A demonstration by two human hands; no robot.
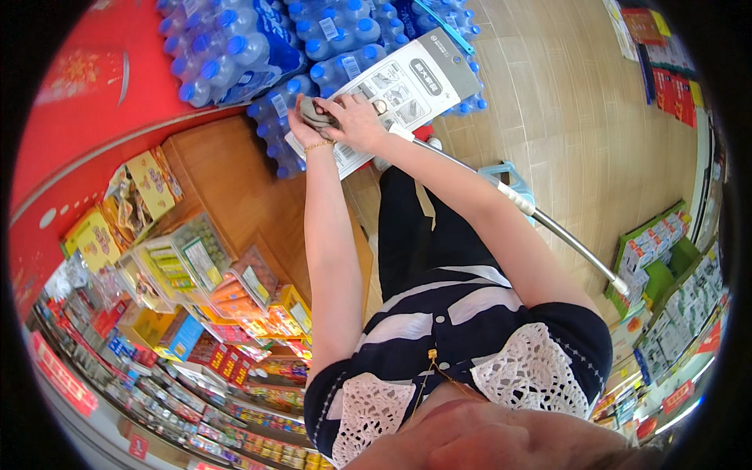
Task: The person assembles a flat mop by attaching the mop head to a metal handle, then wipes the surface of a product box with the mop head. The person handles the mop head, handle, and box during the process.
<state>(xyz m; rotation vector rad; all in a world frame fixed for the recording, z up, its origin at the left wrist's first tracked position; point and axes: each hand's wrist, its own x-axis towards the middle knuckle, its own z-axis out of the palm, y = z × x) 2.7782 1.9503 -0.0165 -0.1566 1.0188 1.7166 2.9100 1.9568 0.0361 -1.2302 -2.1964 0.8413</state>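
Note:
My left hand, with a thin bracelet at the wrist, is palm up and closed round a small crumpled grey cloth. From the other side, my right hand grips the same cloth with bent fingers. Under both hands lies a white cardboard package with a grey end and printed drawings. It rests slantwise on packs of blue-capped water bottles. A silver pole with white fittings runs from near my right wrist, beneath my forearm, out to the right.
A wooden counter stands left, with plastic tubs of snacks and shelves of small packets beyond. A light-blue plastic stool-like object is on the tiled floor. Green boxes of goods stand far right.

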